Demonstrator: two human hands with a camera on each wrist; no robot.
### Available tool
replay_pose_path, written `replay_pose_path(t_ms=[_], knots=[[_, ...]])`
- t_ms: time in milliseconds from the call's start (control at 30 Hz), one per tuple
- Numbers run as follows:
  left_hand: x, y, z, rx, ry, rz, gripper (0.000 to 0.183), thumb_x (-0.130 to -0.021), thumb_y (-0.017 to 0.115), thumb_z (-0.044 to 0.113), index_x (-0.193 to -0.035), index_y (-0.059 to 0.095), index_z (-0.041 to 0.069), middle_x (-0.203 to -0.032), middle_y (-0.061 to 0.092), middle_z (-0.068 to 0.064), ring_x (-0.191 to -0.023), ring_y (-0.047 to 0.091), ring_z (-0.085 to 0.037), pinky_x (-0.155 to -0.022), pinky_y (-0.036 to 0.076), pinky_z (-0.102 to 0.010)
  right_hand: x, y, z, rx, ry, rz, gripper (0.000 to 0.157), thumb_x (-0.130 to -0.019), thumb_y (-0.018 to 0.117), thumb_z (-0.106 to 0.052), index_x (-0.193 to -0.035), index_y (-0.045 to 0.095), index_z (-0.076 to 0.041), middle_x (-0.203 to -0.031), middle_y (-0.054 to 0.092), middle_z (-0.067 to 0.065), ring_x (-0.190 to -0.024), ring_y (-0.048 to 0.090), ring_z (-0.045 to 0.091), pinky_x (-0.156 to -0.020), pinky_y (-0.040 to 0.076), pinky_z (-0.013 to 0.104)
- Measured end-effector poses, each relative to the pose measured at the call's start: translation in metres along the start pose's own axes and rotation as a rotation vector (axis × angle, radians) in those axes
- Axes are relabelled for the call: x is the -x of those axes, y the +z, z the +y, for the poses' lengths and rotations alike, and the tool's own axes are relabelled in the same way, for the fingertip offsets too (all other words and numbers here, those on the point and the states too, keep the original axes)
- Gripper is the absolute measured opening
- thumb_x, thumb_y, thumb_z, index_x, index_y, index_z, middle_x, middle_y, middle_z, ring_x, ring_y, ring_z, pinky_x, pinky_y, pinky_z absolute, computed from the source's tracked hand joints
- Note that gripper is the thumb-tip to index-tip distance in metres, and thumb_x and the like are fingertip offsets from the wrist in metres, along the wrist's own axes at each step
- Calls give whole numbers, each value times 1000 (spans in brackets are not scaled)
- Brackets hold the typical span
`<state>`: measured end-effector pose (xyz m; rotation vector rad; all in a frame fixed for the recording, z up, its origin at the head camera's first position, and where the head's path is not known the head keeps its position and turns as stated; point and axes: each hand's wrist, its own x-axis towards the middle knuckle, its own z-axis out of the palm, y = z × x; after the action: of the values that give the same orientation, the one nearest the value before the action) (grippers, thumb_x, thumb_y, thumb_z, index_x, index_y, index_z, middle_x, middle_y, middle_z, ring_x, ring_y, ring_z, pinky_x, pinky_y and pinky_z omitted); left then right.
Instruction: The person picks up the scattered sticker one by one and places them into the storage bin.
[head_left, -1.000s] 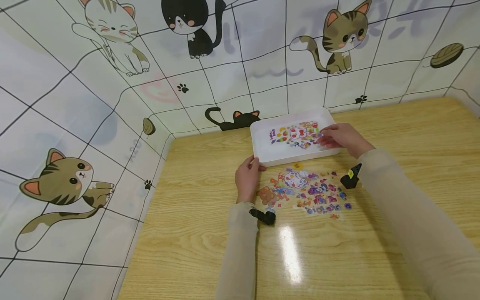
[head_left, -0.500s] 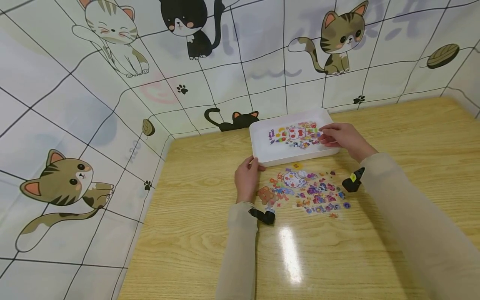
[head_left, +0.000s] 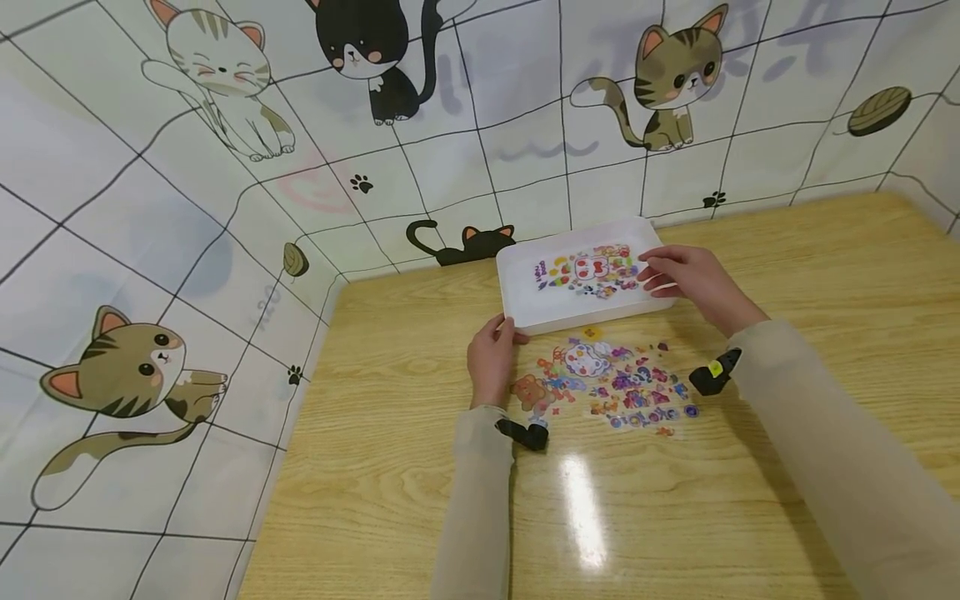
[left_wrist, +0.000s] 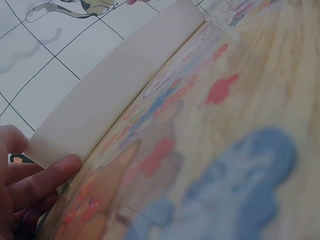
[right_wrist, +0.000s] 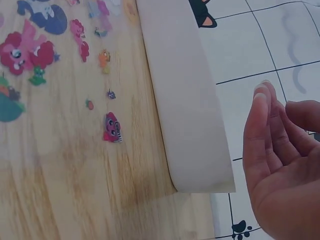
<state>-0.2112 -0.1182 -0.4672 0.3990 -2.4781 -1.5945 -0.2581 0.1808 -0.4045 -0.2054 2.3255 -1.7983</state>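
A shallow white tray point(head_left: 525, 296) stands at the back of the wooden table, with colourful stickers point(head_left: 592, 267) inside, among them a white face with a red bow. At its near left corner my left hand point(head_left: 491, 358) holds the tray; in the left wrist view its fingertip point(left_wrist: 70, 164) touches the outer wall. Over the tray's right end hovers my right hand point(head_left: 693, 279), fingers loosely bent, thumb apart. Nothing shows between those fingers in the right wrist view. Two clear sticker sheets lie before the tray, one with a bear point(head_left: 532, 392), the other with small purple figures point(head_left: 637, 383).
Behind the tray rises a wall point(head_left: 525, 167) with grid lines and cartoon cats. A second wall closes off the left side. The wooden table point(head_left: 375, 467) extends around the tray and sheets. A black wrist camera point(head_left: 528, 435) sits on the left sleeve, another point(head_left: 712, 372) on the right.
My right hand and forearm have shifted slightly to the right, and the fingers sit a little farther from the stickers in the tray. The left hand keeps its place at the tray corner.
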Motion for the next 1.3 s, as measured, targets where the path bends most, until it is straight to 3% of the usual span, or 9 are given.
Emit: replay_pose_path(t_ms=[500, 700, 1300], knots=[[0, 1, -1, -36, 5, -3, 43, -89, 44, 46, -122, 56, 20, -69, 66, 8, -91, 55, -1, -93, 33, -32, 27, 5, -6, 43, -14, 5, 42, -93, 41, -37, -121, 49, -6, -107, 56, 16, -95, 55, 28, -77, 48, 28], [-1, 1, -1, -37, -1, -2, 43, -89, 45, 45, -121, 56, 19, -69, 66, 7, -87, 56, -2, -91, 34, -32, 38, 7, -4, 56, -17, 20, 41, -94, 40, -37, -121, 49, -7, -105, 58, 13, -93, 56, 25, -81, 46, 35], [1, 0, 0, -41, 3, 2, 42, -89, 45, 45, -120, 57, 20, -69, 66, 8, -91, 55, -1, -92, 34, -31, 58, 6, 9, 40, 24, -3, 51, -91, 40, -43, -126, 45, -6, -112, 55, 13, -100, 54, 24, -86, 44, 36]])
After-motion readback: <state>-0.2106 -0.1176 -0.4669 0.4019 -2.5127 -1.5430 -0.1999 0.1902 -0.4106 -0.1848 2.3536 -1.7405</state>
